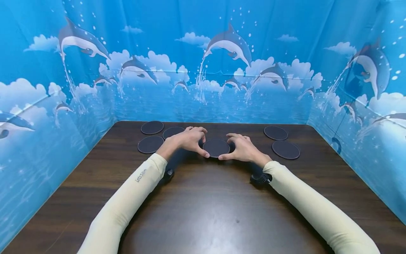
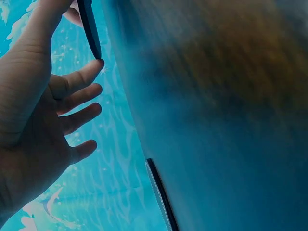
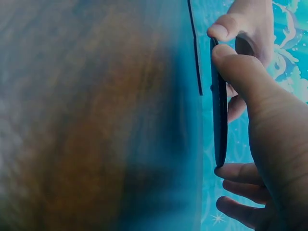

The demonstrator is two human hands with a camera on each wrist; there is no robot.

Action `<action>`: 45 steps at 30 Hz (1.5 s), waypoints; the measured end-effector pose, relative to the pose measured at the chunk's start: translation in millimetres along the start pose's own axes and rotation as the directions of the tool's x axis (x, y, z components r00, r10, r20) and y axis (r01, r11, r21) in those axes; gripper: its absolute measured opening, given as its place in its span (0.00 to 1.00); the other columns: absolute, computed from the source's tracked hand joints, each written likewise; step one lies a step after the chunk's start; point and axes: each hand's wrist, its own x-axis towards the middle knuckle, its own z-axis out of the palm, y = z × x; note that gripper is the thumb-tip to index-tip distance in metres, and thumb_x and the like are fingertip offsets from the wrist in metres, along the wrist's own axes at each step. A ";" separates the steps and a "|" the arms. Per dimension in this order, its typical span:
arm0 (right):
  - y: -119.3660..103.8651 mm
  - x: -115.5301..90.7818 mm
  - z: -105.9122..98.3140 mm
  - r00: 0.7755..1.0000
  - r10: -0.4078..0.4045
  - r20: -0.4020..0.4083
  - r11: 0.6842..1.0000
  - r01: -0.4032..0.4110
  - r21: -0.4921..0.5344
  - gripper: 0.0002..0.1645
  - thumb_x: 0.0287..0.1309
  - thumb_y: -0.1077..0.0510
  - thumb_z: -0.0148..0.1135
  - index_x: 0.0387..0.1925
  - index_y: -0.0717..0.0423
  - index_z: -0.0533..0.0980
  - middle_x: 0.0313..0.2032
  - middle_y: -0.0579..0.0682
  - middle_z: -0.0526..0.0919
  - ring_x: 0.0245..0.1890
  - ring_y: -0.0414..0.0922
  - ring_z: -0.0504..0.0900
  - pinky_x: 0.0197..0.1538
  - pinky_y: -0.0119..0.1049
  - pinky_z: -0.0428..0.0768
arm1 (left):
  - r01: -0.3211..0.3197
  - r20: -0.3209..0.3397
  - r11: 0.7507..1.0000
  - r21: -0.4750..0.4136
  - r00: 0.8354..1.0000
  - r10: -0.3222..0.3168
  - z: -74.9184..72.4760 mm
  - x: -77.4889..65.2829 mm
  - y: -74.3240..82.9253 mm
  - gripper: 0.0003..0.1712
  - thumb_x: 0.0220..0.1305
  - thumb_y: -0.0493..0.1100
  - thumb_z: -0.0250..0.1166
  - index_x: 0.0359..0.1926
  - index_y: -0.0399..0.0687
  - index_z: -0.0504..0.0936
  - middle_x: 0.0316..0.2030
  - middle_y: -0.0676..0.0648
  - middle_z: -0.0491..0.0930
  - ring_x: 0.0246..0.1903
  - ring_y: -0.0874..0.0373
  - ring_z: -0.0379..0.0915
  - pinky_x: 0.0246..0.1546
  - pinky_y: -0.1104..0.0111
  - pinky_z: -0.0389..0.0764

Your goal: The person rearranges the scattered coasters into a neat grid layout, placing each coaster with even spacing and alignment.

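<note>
Between both hands is a round dark coaster (image 1: 216, 148) with a pale stitched rim, over the far middle of the table. My left hand (image 1: 191, 139) holds its left edge, the thumb at the near rim and the index fingertip against the edge. From the other side, my right hand (image 1: 242, 148) holds it between thumb and index finger. The right wrist view gives the coaster (image 3: 220, 110) edge-on, raised off the tabletop. In the left wrist view only part of the coaster (image 2: 91, 31) shows, while the other fingers spread free of it.
Left of the hands lie three similar coasters, one back (image 1: 152, 127), one front (image 1: 149, 145) and one partly behind the left hand (image 1: 172, 132). Two more, a back one (image 1: 276, 133) and a front one (image 1: 286, 150), lie right. A dolphin-print curtain (image 1: 209, 98) borders the wooden table (image 1: 203, 204).
</note>
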 end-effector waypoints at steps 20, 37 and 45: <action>-7.7 -0.4 21.5 0.999 0.035 0.022 0.999 -0.035 -0.015 0.54 0.47 0.22 0.70 0.57 0.64 0.80 0.67 0.58 0.72 0.67 0.57 0.69 0.66 0.63 0.61 | 0.055 0.047 0.994 0.091 0.997 -0.060 9.7 -1.5 3.2 0.34 0.52 0.74 0.71 0.41 0.51 0.81 0.71 0.44 0.63 0.70 0.45 0.59 0.70 0.44 0.51; -7.5 7.3 21.5 0.999 0.025 0.023 0.999 -0.025 -0.030 0.56 0.49 0.22 0.69 0.61 0.64 0.78 0.67 0.57 0.72 0.68 0.56 0.66 0.67 0.62 0.59 | 0.100 0.090 0.988 0.115 0.990 -0.111 5.2 0.0 2.6 0.34 0.52 0.75 0.71 0.42 0.52 0.83 0.73 0.45 0.61 0.67 0.45 0.63 0.67 0.45 0.58; -5.3 9.9 19.7 0.999 0.015 0.040 0.998 -0.012 -0.062 0.58 0.50 0.20 0.66 0.63 0.64 0.77 0.68 0.56 0.72 0.69 0.56 0.65 0.67 0.62 0.59 | 0.092 0.099 0.990 0.111 0.990 -0.103 0.5 2.4 5.1 0.36 0.53 0.73 0.72 0.47 0.47 0.86 0.71 0.44 0.66 0.67 0.47 0.64 0.69 0.45 0.55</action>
